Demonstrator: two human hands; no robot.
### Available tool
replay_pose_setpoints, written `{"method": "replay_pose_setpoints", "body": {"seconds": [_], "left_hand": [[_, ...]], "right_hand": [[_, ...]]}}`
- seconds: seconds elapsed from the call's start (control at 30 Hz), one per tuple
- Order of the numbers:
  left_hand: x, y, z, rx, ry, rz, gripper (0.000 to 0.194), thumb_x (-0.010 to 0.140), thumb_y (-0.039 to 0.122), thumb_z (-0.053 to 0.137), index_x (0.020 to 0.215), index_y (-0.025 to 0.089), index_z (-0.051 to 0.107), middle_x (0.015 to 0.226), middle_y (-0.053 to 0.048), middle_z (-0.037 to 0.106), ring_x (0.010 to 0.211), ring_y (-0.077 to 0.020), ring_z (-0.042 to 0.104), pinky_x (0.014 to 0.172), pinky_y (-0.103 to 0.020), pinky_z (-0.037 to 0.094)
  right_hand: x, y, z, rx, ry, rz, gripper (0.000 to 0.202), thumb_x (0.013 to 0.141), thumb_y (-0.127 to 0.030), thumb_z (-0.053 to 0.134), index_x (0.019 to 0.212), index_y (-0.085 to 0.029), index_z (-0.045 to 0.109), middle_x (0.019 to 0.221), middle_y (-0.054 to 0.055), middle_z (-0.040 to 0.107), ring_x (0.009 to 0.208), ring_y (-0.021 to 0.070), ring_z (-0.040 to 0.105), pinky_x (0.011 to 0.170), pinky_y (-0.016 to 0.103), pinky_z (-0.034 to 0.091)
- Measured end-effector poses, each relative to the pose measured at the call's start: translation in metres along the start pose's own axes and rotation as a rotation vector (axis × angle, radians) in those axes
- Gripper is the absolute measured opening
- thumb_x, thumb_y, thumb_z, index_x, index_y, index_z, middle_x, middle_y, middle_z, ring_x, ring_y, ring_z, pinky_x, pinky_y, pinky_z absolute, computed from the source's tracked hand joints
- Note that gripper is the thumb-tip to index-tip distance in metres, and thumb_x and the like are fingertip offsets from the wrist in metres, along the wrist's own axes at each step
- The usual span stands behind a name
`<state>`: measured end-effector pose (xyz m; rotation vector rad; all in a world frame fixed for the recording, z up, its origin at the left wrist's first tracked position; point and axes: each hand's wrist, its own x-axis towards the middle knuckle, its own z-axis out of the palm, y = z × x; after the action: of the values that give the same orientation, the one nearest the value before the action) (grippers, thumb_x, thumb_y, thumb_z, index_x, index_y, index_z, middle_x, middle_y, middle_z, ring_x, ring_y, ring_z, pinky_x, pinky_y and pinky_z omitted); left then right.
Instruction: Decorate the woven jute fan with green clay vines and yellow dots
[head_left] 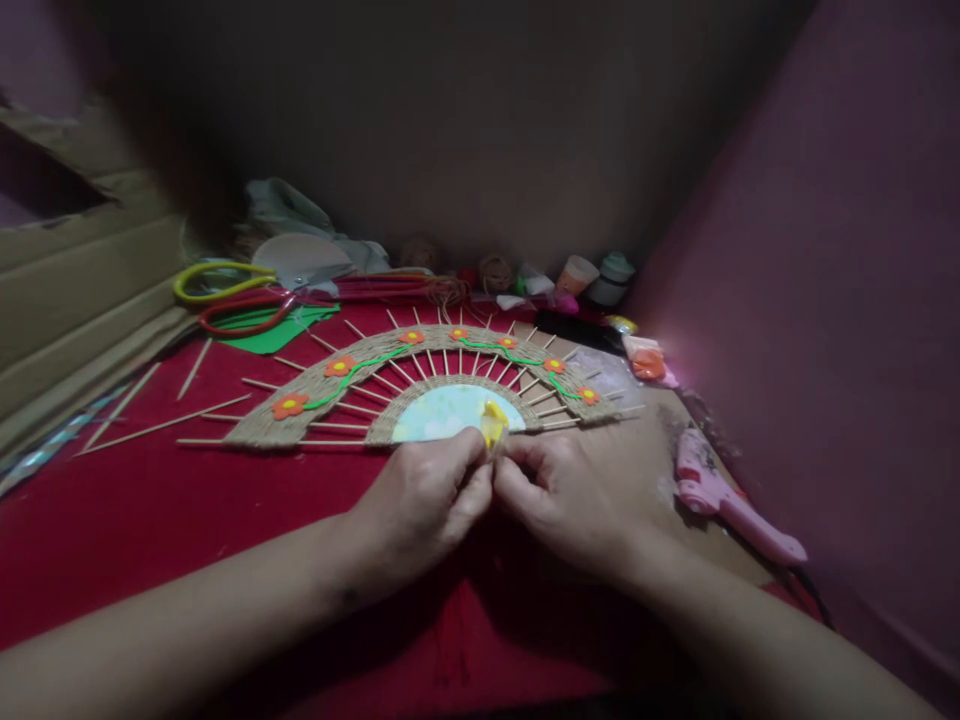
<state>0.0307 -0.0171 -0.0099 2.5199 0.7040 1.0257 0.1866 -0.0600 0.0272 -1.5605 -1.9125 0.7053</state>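
My left hand (435, 500) and my right hand (559, 495) meet just in front of the fan, fingers pinched together. Between their fingertips they hold a small clear packet with yellow material (494, 425) in it. Behind them lies a fan-shaped piece of thin sticks with a woven twine band (382, 345). Orange flowers (289, 405) with yellow centres and green wavy stems decorate the band. A pale blue half circle (431, 412) fills the fan's inner part, partly behind the packet and my fingers.
Yellow- and red-handled scissors (296, 283) rest on green sheet (274, 335) at the back left. Loose sticks (161, 425) lie left. A pink glue gun (731, 505) sits right on cardboard (652, 510). Small tubs (576, 275), twine balls (495, 273) and an orange packet (647, 360) stand behind.
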Motion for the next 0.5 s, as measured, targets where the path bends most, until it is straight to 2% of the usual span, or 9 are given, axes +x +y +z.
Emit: {"method": "replay_pose_setpoints", "body": {"seconds": [0.2, 0.5], "left_hand": [[-0.002, 0.002, 0.0, 0.13, 0.004, 0.021, 0.015, 0.085, 0.013, 0.041, 0.073, 0.021, 0.036, 0.056, 0.005, 0.045, 0.043, -0.009, 0.043, 0.043, -0.02, 0.033], [-0.004, 0.005, 0.006, 0.287, 0.047, 0.13, 0.013, 0.083, 0.013, 0.038, 0.075, 0.022, 0.034, 0.055, 0.003, 0.044, 0.042, -0.0139, 0.044, 0.042, -0.025, 0.03]], "right_hand": [[-0.001, 0.007, 0.009, 0.086, 0.049, -0.067, 0.02, 0.077, -0.014, 0.042, 0.057, -0.019, 0.042, 0.053, -0.005, 0.043, 0.05, 0.0077, 0.038, 0.051, 0.021, 0.029], [-0.002, 0.004, 0.017, 0.001, 0.15, -0.019, 0.021, 0.071, -0.013, 0.044, 0.052, -0.019, 0.041, 0.049, -0.004, 0.045, 0.047, 0.008, 0.038, 0.049, 0.023, 0.027]]}}
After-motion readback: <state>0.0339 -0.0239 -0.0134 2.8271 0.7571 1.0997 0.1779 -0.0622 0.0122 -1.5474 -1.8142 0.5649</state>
